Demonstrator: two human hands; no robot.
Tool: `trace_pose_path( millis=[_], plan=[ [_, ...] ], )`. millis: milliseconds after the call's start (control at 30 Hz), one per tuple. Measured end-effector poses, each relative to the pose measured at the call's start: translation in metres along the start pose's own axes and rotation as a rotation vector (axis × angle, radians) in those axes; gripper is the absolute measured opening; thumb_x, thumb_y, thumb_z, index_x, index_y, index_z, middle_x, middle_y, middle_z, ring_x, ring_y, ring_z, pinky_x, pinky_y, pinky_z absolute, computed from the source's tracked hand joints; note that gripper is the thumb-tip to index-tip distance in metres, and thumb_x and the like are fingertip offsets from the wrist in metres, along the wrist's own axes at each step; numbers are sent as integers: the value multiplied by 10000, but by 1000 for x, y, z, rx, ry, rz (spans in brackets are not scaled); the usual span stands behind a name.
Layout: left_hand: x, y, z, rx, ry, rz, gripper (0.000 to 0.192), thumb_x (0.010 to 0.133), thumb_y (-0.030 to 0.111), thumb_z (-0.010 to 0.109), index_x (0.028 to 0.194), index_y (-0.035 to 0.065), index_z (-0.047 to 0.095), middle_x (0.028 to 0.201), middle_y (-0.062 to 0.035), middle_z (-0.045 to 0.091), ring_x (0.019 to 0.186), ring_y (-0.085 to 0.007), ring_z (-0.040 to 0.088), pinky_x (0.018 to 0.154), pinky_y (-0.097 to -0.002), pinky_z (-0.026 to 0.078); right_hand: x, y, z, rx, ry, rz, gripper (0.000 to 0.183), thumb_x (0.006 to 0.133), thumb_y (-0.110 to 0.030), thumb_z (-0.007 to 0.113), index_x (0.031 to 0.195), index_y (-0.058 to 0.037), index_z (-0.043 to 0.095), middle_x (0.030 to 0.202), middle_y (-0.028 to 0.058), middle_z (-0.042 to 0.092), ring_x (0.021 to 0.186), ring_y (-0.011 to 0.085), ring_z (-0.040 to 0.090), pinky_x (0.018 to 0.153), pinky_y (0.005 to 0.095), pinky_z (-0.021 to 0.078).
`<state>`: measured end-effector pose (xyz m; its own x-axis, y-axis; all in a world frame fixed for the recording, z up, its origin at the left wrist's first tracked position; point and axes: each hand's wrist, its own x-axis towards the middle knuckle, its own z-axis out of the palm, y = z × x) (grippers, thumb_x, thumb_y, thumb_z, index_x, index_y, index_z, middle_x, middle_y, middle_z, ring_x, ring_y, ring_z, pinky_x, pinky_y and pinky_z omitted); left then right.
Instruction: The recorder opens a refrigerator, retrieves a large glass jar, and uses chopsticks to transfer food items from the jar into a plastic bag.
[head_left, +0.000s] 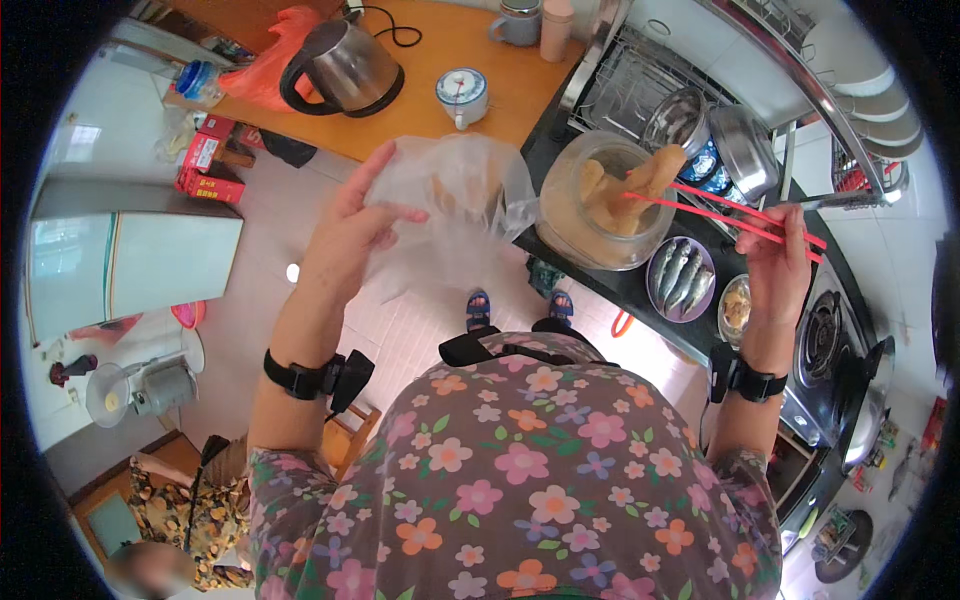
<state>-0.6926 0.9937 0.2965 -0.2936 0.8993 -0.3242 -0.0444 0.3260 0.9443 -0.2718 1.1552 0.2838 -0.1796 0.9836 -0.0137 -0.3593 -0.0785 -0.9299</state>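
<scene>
My left hand (375, 217) grips a clear plastic bag (465, 187) near its opening, fingers spread against the film; something pale brown shows inside it. My right hand (780, 247) is shut on a pair of red chopsticks (720, 208). Their tips reach over the mouth of a large clear jar (562, 217), at a long, light brown piece of food (656, 171) that sticks up out of it; more such pieces lie within. Beside the jar, a bowl of several small fish (680, 279) and a small dish of food pieces (736, 309) stand on the dark counter.
An electric kettle (349, 67) and a lidded blue-and-white cup (461, 94) stand on the wooden table (420, 60). Steel pots (742, 150) sit behind the jar, below a dish rack. A gas stove (823, 337) lies at right. Another person (217, 517) is at lower left.
</scene>
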Motion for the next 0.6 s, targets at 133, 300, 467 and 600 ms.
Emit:
trace_pose_path(
  millis=[133, 300, 467, 600],
  plan=[
    [1, 0, 5, 46, 48, -43, 706, 784, 47, 492, 1467, 47, 315, 1472, -75, 384, 888, -140, 663, 633, -218, 423, 1, -2, 1, 23, -35, -15, 341, 1020, -299, 408, 959, -8, 574, 794, 173, 669, 624, 227, 657, 596, 319, 545],
    [8, 0, -2, -192, 3, -22, 712, 793, 22, 463, 1478, 30, 271, 1448, -117, 404, 992, -238, 665, 685, -243, 466, -2, -4, 8, 59, -37, -48, 360, 1017, -322, 420, 960, -10, 590, 804, 160, 674, 641, 221, 666, 611, 314, 550],
    [14, -10, 1, -288, 27, -17, 691, 820, 3, 433, 1483, 11, 236, 1426, -141, 412, 1011, -269, 653, 722, -277, 493, -4, -5, 19, 30, 18, -51, 361, 1015, -322, 424, 968, -10, 598, 799, 154, 673, 654, 221, 661, 633, 321, 546],
    [24, -22, 5, -398, -12, -35, 679, 829, -3, 417, 1483, 20, 237, 1432, -146, 396, 1033, -290, 639, 797, -330, 515, -2, -13, 25, 64, -10, -125, 360, 1015, -321, 423, 974, -10, 599, 809, 156, 673, 676, 223, 656, 642, 325, 540]
  ],
)
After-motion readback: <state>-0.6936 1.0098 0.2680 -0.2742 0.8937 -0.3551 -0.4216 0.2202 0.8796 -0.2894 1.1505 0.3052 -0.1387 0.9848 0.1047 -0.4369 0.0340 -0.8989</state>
